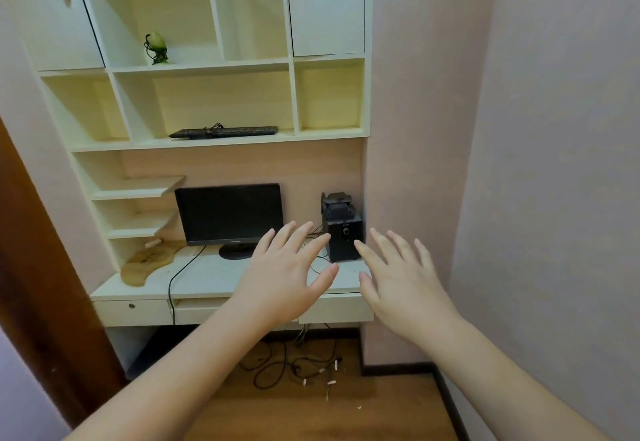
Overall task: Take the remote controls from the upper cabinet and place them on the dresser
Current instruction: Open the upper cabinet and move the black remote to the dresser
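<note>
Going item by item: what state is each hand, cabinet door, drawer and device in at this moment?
left hand: open, fingers spread, holding nothing
right hand: open, fingers spread, holding nothing
left cabinet door: closed
right cabinet door: closed
drawer: closed
monitor: screen dark
keyboard: lying flat on shelf

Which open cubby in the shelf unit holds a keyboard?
The wide middle cubby in the lower row, directly above the monitor. A black keyboard lies flat on its floor; the cubbies either side of it hold nothing visible.
</note>
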Action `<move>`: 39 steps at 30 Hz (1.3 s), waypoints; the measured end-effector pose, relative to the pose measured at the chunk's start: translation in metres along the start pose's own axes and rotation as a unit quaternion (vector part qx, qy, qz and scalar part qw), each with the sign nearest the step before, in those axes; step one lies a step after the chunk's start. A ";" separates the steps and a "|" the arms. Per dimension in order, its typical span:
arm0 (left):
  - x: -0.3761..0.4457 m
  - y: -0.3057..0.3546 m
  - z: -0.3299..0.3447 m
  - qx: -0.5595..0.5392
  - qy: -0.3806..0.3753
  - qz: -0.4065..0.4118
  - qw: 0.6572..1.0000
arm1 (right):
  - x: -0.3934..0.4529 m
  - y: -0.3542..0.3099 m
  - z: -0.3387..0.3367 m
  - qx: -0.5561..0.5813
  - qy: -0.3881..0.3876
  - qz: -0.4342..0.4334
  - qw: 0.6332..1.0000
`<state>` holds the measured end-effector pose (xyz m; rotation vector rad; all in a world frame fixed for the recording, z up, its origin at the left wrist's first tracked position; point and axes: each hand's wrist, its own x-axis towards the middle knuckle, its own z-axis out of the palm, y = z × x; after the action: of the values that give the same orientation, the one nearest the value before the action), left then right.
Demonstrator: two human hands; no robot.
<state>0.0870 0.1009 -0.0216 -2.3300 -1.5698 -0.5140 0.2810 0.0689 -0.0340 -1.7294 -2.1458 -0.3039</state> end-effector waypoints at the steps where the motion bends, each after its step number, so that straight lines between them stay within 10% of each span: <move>1: 0.004 -0.002 0.005 -0.004 -0.005 -0.005 1.000 | 0.005 0.001 0.003 0.005 -0.004 -0.001 1.000; 27: 0.125 -0.218 0.068 -0.012 0.049 -0.039 0.998 | 0.246 -0.111 0.097 -0.024 0.022 -0.021 0.999; 39: 0.238 -0.215 0.106 -0.018 0.038 -0.010 0.999 | 0.325 -0.042 0.128 -0.045 0.024 -0.005 0.999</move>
<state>-0.0167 0.4223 -0.0036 -2.2945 -1.5635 -0.6335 0.1624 0.3999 -0.0140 -1.7415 -2.1361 -0.4465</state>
